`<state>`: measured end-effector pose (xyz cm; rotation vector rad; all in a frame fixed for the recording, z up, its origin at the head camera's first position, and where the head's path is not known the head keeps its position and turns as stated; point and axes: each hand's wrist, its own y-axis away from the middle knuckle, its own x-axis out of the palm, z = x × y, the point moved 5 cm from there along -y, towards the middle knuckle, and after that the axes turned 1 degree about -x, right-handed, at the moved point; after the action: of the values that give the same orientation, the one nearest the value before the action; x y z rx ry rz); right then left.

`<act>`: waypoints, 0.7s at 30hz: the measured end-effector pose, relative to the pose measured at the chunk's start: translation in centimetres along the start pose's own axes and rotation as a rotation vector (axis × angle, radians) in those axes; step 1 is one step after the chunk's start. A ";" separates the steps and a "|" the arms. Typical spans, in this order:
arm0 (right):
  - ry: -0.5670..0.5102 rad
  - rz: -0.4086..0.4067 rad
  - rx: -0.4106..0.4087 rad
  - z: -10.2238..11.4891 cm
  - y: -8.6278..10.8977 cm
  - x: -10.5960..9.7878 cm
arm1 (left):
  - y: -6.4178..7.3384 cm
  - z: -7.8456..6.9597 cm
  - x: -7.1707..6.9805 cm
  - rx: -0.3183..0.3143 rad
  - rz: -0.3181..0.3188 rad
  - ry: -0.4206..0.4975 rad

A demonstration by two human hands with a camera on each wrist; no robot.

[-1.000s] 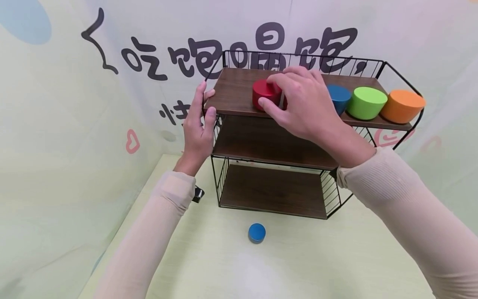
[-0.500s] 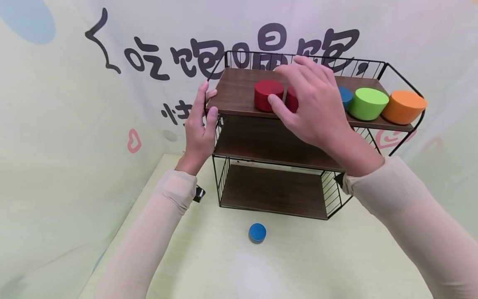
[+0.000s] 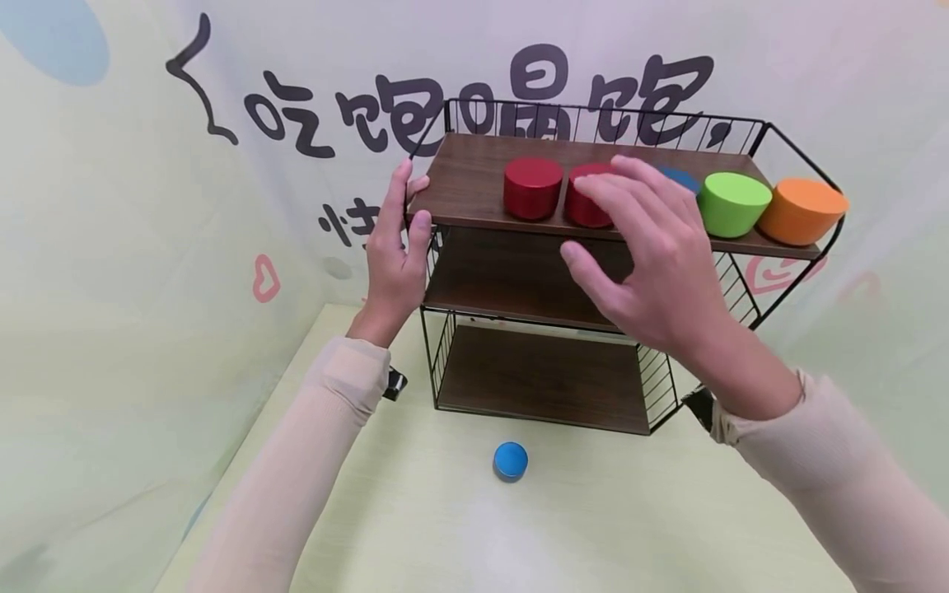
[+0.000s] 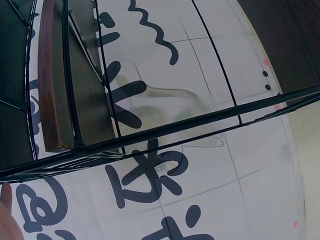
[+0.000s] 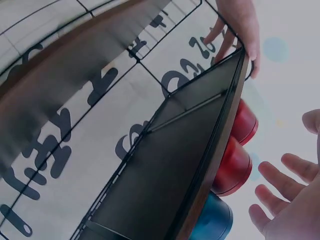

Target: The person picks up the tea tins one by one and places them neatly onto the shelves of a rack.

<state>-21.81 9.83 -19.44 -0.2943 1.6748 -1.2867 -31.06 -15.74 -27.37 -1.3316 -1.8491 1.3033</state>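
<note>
In the head view, my left hand holds the left end of a three-tier shelf rack with black wire sides, fingers and thumb on either side of its corner. My right hand, fingers spread and slightly bent, hangs in front of the top board, holding nothing. Just behind its fingertips are two round red tins, the left one in full view and the right one partly covered. A blue tin is mostly hidden by this hand. The right wrist view shows a gap between the hand and the tins.
On the top board's right end stand a lime green tin and an orange one. A small blue round tin lies on the pale table before the rack. Behind hangs a white printed cloth.
My right hand has let go of the left red tin and drawn back right and down, uncovering both red tins. The left hand keeps its place on the rack.
</note>
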 end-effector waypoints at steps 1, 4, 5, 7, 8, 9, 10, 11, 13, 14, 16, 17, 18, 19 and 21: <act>0.008 0.003 -0.011 0.2 0.4 0.0 | 0.0 0.0 0.0 0.002 0.000 0.001; 0.010 0.012 -0.024 0.5 1.5 0.2 | -0.1 -0.2 -0.1 0.003 -0.002 0.009; 0.004 0.015 -0.024 0.7 1.9 0.3 | -0.1 -0.2 -0.1 0.003 -0.003 0.010; -0.008 0.022 -0.017 0.9 2.7 0.6 | -0.1 -0.3 0.0 0.004 -0.001 0.010; -0.014 0.026 -0.018 1.0 3.1 0.8 | -0.1 -0.3 0.0 0.003 0.000 0.009; -0.019 0.032 -0.017 1.2 3.5 1.0 | -0.1 -0.3 0.0 0.001 0.002 0.008; -0.024 0.036 -0.018 1.3 3.9 1.2 | -0.1 -0.2 0.0 0.000 0.002 0.006; -0.030 0.042 -0.021 1.4 4.3 1.5 | -0.1 -0.2 0.1 -0.003 0.002 0.007; -0.036 0.055 -0.031 1.7 5.1 2.1 | -0.1 -0.1 0.1 -0.005 0.001 0.006; -0.040 0.062 -0.034 1.8 5.6 2.4 | -0.1 -0.1 0.1 -0.005 0.000 0.007; -0.048 0.078 -0.035 1.9 6.6 3.2 | -0.1 -0.1 0.2 -0.003 -0.002 0.008; -0.053 0.088 -0.034 1.9 7.1 3.7 | -0.1 -0.1 0.2 -0.001 -0.004 0.007; -0.055 0.105 -0.031 2.0 7.7 4.1 | -0.1 -0.1 0.1 0.000 -0.005 0.006; -0.059 0.122 -0.025 2.0 8.3 4.6 | -0.1 -0.1 0.1 0.001 -0.006 0.007; -0.064 0.162 -0.018 2.1 9.4 5.6 | 0.0 -0.1 0.1 -0.002 -0.007 0.007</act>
<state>-19.72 8.67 -30.34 -0.2044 1.6224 -1.1312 -31.01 -15.61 -27.30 -1.3279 -1.8491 1.2914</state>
